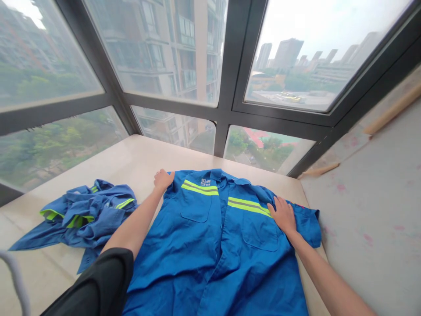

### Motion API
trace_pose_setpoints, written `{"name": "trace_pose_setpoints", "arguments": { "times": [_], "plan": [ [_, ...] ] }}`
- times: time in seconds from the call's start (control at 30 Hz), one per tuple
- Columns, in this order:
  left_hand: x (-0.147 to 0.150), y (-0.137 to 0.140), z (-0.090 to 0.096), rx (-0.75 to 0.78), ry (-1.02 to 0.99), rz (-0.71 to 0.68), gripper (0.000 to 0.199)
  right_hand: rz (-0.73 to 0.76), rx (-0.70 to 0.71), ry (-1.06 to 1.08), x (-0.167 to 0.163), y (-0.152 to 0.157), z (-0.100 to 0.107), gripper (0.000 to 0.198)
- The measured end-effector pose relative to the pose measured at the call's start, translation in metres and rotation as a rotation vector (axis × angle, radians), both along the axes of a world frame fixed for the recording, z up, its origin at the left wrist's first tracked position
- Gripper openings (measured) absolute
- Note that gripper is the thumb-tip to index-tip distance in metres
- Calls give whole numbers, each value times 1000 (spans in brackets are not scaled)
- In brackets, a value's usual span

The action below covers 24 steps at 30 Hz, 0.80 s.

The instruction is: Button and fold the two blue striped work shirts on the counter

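A blue short-sleeved work shirt [197, 245] is spread front side up, its collar pointing toward the windows. Yellow-green and grey reflective bands cross the chest, and a white print sits above one pocket. At the left sleeve's outer edge, my left hand [163, 179] is closed on the cloth; its fingertips are partly hidden. My right hand [283, 214] rests on the shirt near the right shoulder, fingers stretched out over the end of the reflective band. The right sleeve lies beyond it, reaching toward the wall.
A crumpled pile of blue clothing [95, 215] with reflective strips lies to the left on the pale ledge [141, 151]. Grey-framed windows [225, 116] close off the back and left. A patterned wall [371, 210] stands at the right. Part of a whitish curved thing [16, 281] shows at lower left.
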State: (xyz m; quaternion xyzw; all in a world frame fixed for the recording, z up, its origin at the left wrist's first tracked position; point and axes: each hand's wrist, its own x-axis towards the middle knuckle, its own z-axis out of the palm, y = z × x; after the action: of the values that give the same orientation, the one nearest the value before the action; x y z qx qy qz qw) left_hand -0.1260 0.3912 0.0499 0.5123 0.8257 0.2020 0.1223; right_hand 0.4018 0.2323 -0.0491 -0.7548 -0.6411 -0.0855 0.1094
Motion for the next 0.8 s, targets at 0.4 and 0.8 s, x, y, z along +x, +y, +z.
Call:
{"name": "trace_pose_setpoints", "arguments": {
  "times": [0.4, 0.8],
  "plan": [
    [-39, 20, -11, 100, -201, -61, 44, -7, 20, 18, -2, -1, 6, 56],
    [-21, 13, 5, 202, 83, -168, 45, -16, 14, -44, -5, -4, 7, 53]
  ]
}}
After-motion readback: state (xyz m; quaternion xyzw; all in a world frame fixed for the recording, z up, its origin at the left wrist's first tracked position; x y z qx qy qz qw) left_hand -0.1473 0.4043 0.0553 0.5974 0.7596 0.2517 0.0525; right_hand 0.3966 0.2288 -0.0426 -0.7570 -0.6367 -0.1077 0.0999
